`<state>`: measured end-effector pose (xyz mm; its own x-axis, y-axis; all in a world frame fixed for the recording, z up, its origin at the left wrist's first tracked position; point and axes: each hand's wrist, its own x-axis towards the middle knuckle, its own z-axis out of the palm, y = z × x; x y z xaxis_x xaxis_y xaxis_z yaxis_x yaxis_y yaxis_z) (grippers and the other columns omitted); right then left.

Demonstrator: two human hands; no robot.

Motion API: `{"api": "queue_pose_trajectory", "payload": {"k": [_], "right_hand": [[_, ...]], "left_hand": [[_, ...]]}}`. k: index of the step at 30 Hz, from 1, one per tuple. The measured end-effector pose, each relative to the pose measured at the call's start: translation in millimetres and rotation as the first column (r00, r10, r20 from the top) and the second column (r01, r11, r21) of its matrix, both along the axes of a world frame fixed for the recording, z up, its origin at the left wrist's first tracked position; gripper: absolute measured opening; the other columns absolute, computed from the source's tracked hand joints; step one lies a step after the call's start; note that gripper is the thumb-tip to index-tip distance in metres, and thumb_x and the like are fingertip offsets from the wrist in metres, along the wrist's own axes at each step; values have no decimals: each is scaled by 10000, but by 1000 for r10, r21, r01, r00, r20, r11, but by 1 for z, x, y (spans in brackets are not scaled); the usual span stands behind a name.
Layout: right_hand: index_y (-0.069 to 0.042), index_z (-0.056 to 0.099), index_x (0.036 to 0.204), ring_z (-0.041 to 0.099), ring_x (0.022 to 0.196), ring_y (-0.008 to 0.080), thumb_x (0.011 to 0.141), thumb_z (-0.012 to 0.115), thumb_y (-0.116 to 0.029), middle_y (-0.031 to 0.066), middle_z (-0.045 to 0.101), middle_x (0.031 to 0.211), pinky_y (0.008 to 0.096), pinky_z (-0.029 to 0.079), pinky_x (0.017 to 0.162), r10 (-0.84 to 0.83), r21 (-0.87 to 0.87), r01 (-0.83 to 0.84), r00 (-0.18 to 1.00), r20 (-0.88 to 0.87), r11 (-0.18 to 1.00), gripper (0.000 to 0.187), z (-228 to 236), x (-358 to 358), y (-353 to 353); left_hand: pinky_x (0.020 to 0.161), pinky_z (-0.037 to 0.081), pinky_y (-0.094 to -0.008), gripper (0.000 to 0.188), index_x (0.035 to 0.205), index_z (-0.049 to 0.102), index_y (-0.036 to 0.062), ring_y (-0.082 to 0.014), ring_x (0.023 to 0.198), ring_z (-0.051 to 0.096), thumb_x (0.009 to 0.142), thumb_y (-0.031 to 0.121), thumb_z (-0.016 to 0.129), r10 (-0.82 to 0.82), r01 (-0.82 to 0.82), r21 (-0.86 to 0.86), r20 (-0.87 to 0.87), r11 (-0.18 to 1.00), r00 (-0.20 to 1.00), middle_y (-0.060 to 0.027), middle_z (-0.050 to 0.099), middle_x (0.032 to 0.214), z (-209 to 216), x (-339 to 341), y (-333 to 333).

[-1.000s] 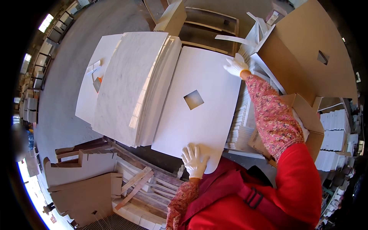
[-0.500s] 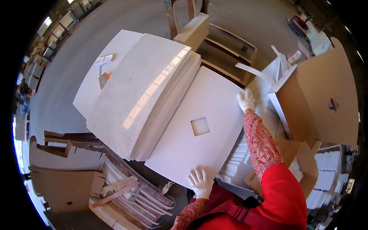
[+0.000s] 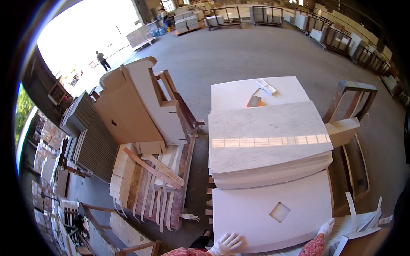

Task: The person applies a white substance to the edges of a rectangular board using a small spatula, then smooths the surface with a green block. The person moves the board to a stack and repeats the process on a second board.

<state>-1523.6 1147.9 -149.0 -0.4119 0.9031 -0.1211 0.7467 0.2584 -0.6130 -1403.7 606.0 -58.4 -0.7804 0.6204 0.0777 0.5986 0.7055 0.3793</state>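
Left hand [image 3: 227,244] spreading fingers flat on near-left corner of white sheet [image 3: 247,213], clasping nothing; right hand [image 3: 326,227] touching right edge, finger closure unclear. Sheet lying between and ahead of hands, both equally near, long axis running left-right. Veined slab [image 3: 269,121] lying beyond; grey floor [image 3: 192,55] stretching toward bright doorway [image 3: 81,32].

Wooden slats [image 3: 209,202], jutting out at the left, carry the white sheet [image 3: 243,209] and marbled slab stack [image 3: 260,121] above the grey floor [image 3: 183,59].
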Motion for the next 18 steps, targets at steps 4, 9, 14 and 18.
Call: {"api": "queue_pose_trajectory", "payload": {"k": [4, 9, 14, 18], "right_hand": [[-125, 546, 1392, 547, 1233, 410, 981, 210, -671, 170, 597, 1343, 468, 429, 1038, 109, 83, -163, 886, 451, 983, 762, 35, 8, 19], [-75, 623, 1299, 611, 1152, 397, 984, 232, -660, 164, 674, 1222, 463, 479, 986, 159, 126, -258, 843, 514, 958, 771, 15, 7, 45], [-67, 623, 1297, 614, 1151, 394, 984, 239, -660, 166, 674, 1222, 459, 481, 984, 120, 139, -217, 857, 501, 966, 772, 23, 4, 33], [-61, 623, 1295, 616, 1149, 391, 984, 245, -659, 168, 674, 1222, 456, 483, 983, 108, 144, -198, 873, 475, 970, 773, 24, -3, 29]], "left_hand": [[897, 421, -517, 890, 1214, 521, 24, -385, 1155, 494, 578, 573, 814, 669, -648, -205, 49, 734, 742, -205, 497, 1245, 41, 20, -31], [1076, 360, -475, 895, 1401, 362, -58, -454, 1275, 424, 746, 338, 826, 703, -851, 165, 498, 499, 509, -296, 416, 1382, -3, 77, -39], [1131, 325, -434, 958, 1458, 298, -63, -430, 1367, 367, 808, 472, 758, 761, -936, 12, 579, 351, 293, -296, 356, 1462, -71, 119, -21], [1116, 352, -441, 1037, 1486, 253, -44, -428, 1363, 378, 787, 535, 753, 781, -924, -266, 622, 276, 55, -293, 327, 1470, -2, 98, -11]]}}
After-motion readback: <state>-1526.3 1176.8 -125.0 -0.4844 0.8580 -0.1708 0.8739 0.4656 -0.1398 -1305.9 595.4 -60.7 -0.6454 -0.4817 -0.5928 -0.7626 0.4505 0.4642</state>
